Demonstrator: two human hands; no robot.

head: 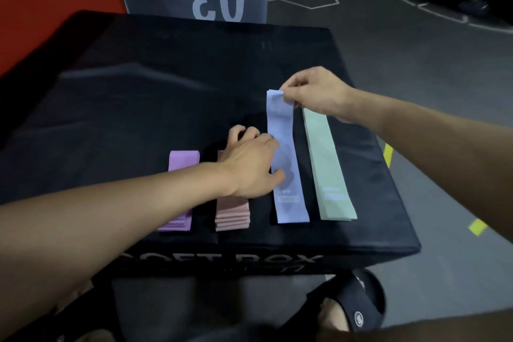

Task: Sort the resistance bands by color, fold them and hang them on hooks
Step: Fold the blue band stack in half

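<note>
Pale blue elastic fabric is pinched at its far end between the thumb and fingertips of the right hand (311,91), which lifts that end slightly off the surface. The blue band (287,164) is otherwise laid flat and lengthwise on the black soft box (138,108). Its middle is pressed down by the thumb and finger edge of the left hand (249,164); the remaining fingers appear loosely curled and nothing is seen to be enclosed by them. This arrangement suggests a fold in preparation: the centre is anchored so that the raised end can be carried over toward the near end.

Just to the right, a green band (327,164) is laid out full length, parallel to the blue one and apart from it, probably awaiting the same treatment. To the left, a pink stack (233,216) and a purple stack (180,191) of folded bands are set in separate piles, partly covered by the left forearm. Colours are thus kept in distinct columns, so that sorting is preserved during folding.

No hooks are visible; the hanging step is judged not yet begun.
</note>
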